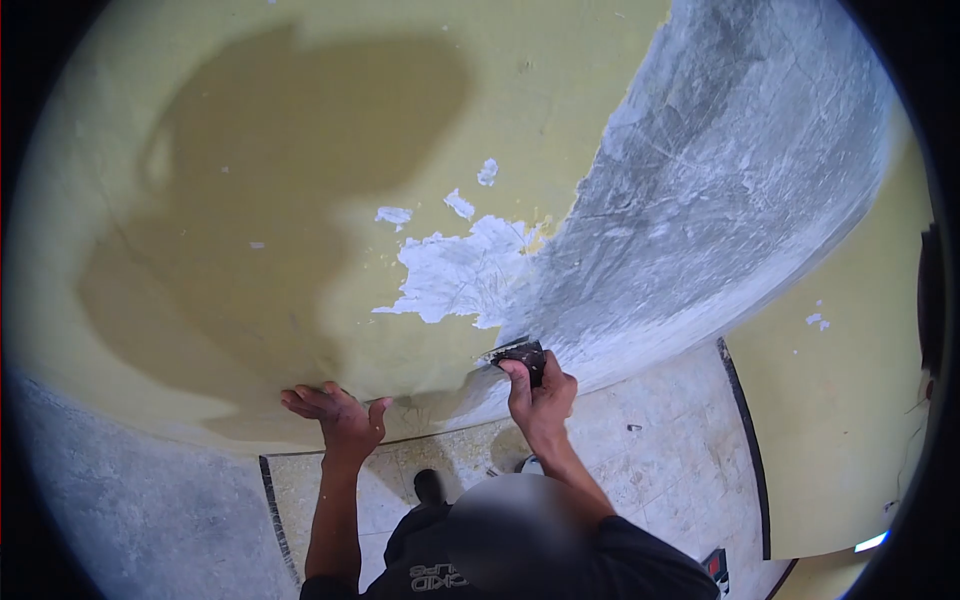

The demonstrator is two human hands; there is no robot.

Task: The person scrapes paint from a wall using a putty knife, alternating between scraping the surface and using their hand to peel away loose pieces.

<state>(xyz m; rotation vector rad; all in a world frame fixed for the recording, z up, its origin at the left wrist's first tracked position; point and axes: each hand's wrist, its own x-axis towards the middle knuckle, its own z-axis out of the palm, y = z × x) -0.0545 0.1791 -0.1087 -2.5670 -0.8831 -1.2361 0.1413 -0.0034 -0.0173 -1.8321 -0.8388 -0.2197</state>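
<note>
My right hand [543,398] is closed round a dark, flat scraper-like tool [527,362], its edge against the wall at the lower end of the bare grey patch [680,190]. Left of the tool, my left hand [340,415] rests on the yellow wall [400,350] near its lower edge, fingers and thumb spread, holding nothing. Between the yellow paint and the grey patch lies a ragged white area [465,270], with small white chips in the paint above it.
Below the wall is a pale tiled floor [640,450] with dark border strips and scattered flakes. Grey floor [150,490] lies at the left. Another yellow wall [830,420] stands at the right. A red and black object [716,568] sits near the bottom right.
</note>
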